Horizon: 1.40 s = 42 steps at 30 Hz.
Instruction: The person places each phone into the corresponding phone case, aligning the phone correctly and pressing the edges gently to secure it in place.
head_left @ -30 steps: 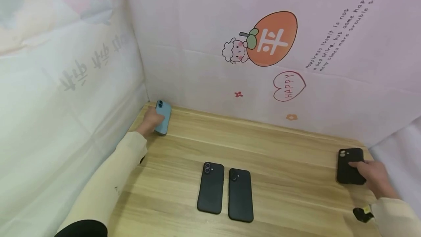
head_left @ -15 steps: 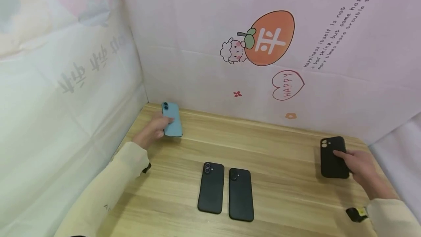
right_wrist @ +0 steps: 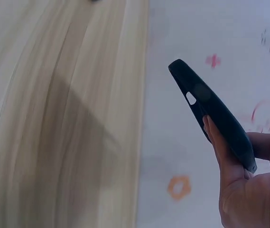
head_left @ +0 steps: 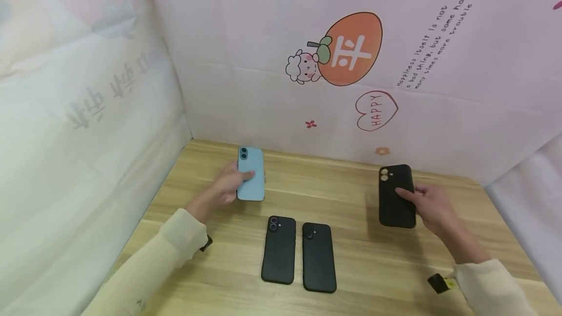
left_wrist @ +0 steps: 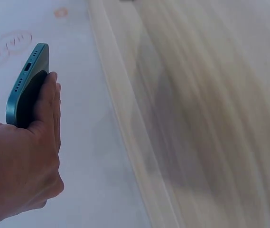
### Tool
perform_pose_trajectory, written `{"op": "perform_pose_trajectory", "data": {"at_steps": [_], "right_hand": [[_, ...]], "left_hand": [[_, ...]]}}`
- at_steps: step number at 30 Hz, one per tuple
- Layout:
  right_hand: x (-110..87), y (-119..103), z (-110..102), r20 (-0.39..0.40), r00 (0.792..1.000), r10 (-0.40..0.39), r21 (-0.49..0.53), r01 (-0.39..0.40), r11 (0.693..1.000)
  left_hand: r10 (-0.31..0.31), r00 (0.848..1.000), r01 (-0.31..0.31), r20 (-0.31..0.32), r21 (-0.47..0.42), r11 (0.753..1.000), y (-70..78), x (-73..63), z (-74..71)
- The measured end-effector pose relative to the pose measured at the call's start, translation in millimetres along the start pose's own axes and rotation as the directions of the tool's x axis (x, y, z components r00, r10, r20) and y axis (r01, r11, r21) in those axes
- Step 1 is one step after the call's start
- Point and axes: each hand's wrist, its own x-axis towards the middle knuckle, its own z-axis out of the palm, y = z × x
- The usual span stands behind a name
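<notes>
My left hand (head_left: 229, 182) holds a light blue smartphone (head_left: 252, 187), thumb across its back and two camera lenses at the upper left. In the left wrist view the phone (left_wrist: 29, 80) shows its bottom edge with a charging port, fingers flat under the screen side. At the right, my right hand (head_left: 434, 206) grips a black phone case (head_left: 392, 208) with its thumb on the back. Pale light shows through the case's two camera holes. The right wrist view shows the case (right_wrist: 215, 114) edge-on with a slot opening in its rim. Both are raised above the table.
Two black phones lie side by side at the middle front: the left phone (head_left: 279, 252) with two ringed lenses, the right phone (head_left: 319, 260) with a darker camera area. The wooden table (head_left: 333, 184) meets a printed cloth wall (head_left: 246, 106) behind and a white cloth (head_left: 88, 160) at the left.
The left hand has carried the blue phone rightward and toward me from the back left corner. The right hand has lifted the black case and brought it leftward. The two middle phones stay put.
</notes>
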Motion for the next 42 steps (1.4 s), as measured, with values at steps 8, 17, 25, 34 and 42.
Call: {"op": "perform_pose_trajectory", "data": {"at_steps": [8,17,25,34,42], "right_hand": [[-12.6,-36,43,0.041,0.996,-0.078,0.166,0.070,0.984],[-24.4,-63,79,0.128,0.987,-0.101,0.294,0.059,0.954],[-29.2,-81,107,0.186,0.978,-0.091,0.365,0.017,0.931],[-24.9,-89,140,0.248,0.963,-0.106,0.437,-0.014,0.899],[-26.4,-95,163,0.273,0.957,-0.102,0.504,-0.052,0.862]], "left_hand": [[-0.018,0.995,0.026,0.099,-0.077,0.997,-19.4,-17.4,32.7],[-0.004,0.977,0.035,0.212,-0.142,0.989,-29.5,-31.0,60.4],[-0.017,0.963,0.077,0.268,-0.214,0.974,-31.9,-40.4,74.5],[-0.053,0.955,0.121,0.292,-0.217,0.969,-29.0,-48.7,87.6],[-0.057,0.931,0.164,0.361,-0.272,0.948,-32.3,-49.4,90.2]]}}
